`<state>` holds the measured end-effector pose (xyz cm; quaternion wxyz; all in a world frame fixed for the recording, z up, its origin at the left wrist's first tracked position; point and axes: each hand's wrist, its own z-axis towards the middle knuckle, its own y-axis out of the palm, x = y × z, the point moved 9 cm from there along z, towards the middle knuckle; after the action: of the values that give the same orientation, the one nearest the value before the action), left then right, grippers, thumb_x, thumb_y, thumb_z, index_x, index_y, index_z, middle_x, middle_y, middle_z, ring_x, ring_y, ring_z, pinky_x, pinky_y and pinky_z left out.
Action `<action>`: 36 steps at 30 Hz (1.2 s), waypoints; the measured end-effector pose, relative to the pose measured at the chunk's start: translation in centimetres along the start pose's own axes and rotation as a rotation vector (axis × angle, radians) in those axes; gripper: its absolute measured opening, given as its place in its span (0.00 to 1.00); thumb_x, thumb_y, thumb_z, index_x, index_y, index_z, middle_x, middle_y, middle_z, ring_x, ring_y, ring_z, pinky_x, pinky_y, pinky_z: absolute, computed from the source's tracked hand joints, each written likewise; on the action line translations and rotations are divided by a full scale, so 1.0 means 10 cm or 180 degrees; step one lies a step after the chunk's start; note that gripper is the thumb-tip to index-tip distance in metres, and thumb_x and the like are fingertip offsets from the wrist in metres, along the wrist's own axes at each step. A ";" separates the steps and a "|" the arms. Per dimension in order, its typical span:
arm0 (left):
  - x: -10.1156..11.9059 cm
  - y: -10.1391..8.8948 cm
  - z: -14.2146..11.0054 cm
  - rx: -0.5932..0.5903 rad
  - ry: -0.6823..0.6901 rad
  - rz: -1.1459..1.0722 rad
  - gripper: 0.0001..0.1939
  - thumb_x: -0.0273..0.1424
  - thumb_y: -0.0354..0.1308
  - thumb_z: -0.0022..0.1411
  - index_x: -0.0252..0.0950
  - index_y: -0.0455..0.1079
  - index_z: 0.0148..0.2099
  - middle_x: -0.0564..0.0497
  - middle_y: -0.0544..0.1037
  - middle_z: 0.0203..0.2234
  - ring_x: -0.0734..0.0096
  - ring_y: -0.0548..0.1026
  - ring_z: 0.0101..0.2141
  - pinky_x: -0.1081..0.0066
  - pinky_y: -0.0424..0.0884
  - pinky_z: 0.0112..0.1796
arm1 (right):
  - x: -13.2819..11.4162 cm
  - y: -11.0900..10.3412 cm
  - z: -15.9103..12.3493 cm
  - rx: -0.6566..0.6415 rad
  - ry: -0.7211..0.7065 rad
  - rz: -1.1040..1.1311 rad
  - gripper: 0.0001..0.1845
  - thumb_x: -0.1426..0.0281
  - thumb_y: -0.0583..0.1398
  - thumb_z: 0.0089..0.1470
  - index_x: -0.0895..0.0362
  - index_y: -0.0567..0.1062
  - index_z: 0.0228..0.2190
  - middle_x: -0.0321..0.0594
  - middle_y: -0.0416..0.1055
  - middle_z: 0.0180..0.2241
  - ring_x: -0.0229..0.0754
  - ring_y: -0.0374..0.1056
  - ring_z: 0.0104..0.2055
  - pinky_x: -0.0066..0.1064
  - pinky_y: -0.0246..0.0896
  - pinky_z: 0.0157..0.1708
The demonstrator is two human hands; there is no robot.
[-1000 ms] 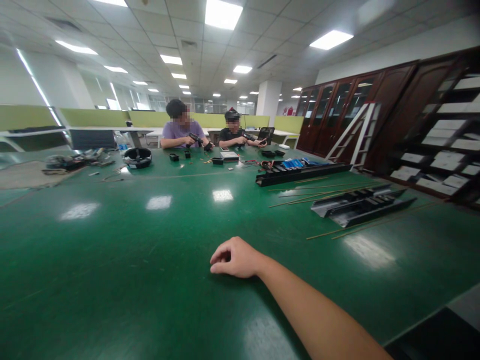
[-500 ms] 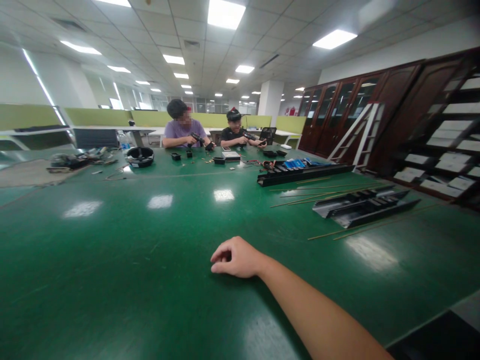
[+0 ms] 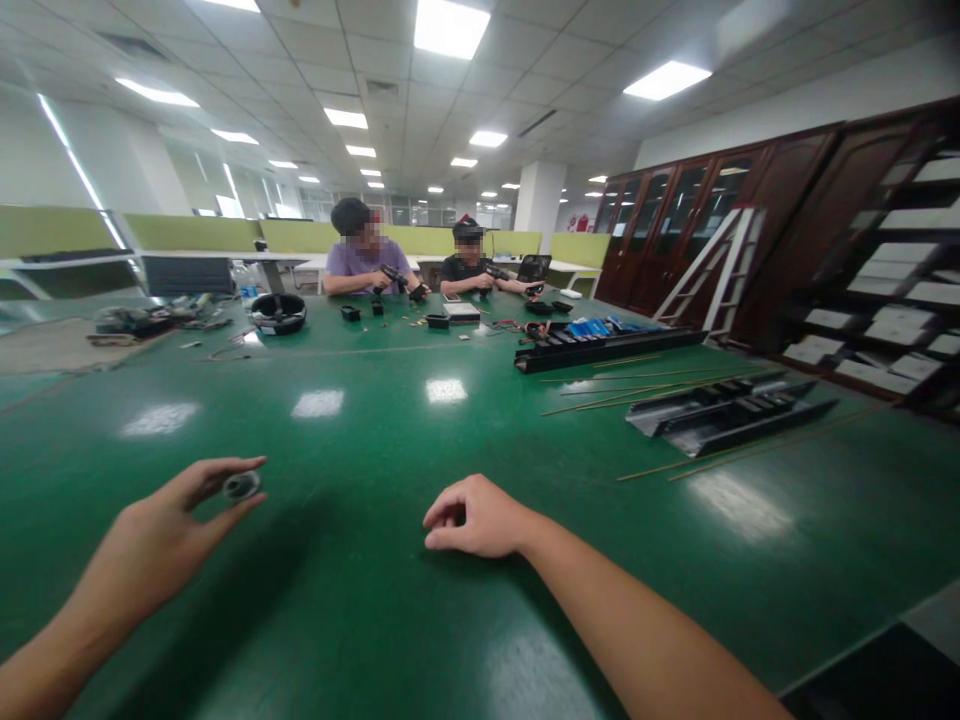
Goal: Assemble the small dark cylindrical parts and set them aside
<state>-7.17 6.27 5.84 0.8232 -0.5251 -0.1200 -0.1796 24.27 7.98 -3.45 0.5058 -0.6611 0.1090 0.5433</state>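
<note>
My left hand (image 3: 169, 530) reaches out above the green table (image 3: 352, 430) at the lower left, pinching a small dark round part (image 3: 241, 486) between thumb and fingers. Resting on the tabletop near the middle, my right hand (image 3: 476, 517) is loosely curled, fingers folded under, with nothing visible in it. The two hands are about a forearm's length apart.
Long black trays (image 3: 724, 412) and thin wooden sticks (image 3: 637, 387) lie at the right. Another black tray with blue items (image 3: 600, 343) sits further back. Two people work with tools at the far end, near a black round part (image 3: 277, 312) and small pieces. Wooden cabinets stand right.
My left hand has come into view from the lower left, holding the small round part. My right hand has stayed in place.
</note>
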 end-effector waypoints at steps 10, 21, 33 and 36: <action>1.31 1.28 -0.23 -0.1043 0.1083 -0.1740 0.11 0.33 0.60 0.62 0.39 0.69 0.47 0.47 0.74 0.46 0.64 0.73 0.48 0.63 0.70 0.51 | 0.00 0.00 0.03 0.0046 -0.0055 -0.0015 0.15 0.64 0.68 0.47 0.60 0.82 0.37 0.40 0.77 0.29 0.37 0.70 0.28 0.26 0.65 0.30; 1.30 1.38 -0.30 -0.1394 0.1109 -0.1585 0.10 0.30 0.62 0.59 0.40 0.67 0.44 0.52 0.74 0.40 0.68 0.73 0.41 0.67 0.68 0.44 | 0.00 0.01 0.04 0.0104 -0.0126 -0.0010 0.14 0.68 0.68 0.46 0.60 0.81 0.37 0.38 0.76 0.29 0.35 0.68 0.27 0.25 0.64 0.28; 1.32 1.23 -0.30 -0.1066 0.1291 -0.1774 0.08 0.31 0.62 0.61 0.39 0.68 0.43 0.49 0.75 0.42 0.67 0.74 0.43 0.67 0.70 0.46 | -0.01 0.03 0.03 0.0034 -0.0098 -0.0116 0.18 0.66 0.68 0.47 0.59 0.80 0.40 0.38 0.76 0.31 0.36 0.69 0.28 0.25 0.64 0.30; 1.35 1.21 -0.30 -0.1006 0.1398 -0.1800 0.11 0.33 0.63 0.61 0.40 0.70 0.45 0.49 0.76 0.42 0.67 0.75 0.44 0.67 0.71 0.46 | -0.03 0.03 0.03 0.0026 -0.0115 -0.0147 0.18 0.66 0.69 0.46 0.58 0.80 0.40 0.38 0.76 0.31 0.36 0.69 0.28 0.25 0.64 0.30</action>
<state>10.16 5.91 -0.12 0.6563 -0.5406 -0.0518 -0.5238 23.77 7.96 -3.37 0.5228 -0.6515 0.0868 0.5429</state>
